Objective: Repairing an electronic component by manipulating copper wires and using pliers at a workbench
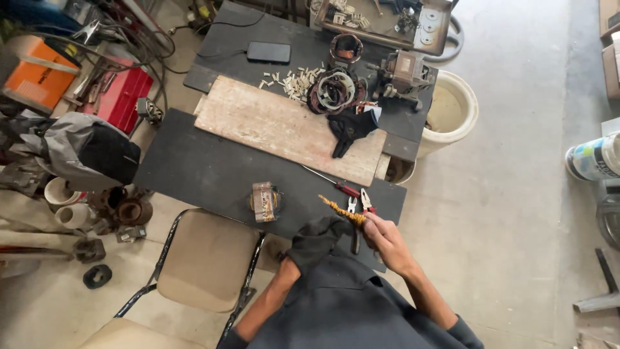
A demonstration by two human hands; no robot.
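Head view: the gloved left hand (318,240) is curled shut around the handles of the pliers (359,205), and the bare right hand (382,234) pinches a twisted bundle of copper wire (339,209) at the dark table (194,169) edge (screwdriver (329,183) just beyond). The step looks like gripping wire; the next move needs a steady pull.

The scene is lit evenly by soft, diffuse daylight; no single source can be placed; shadows are kept faint and short beneath the chair (208,258) and the dark table (194,169); no strong glare is seen; detail is held sharp at centre; slight wide-angle bending is noticed toward the frame's edges; the upper left clutter is rendered darker.
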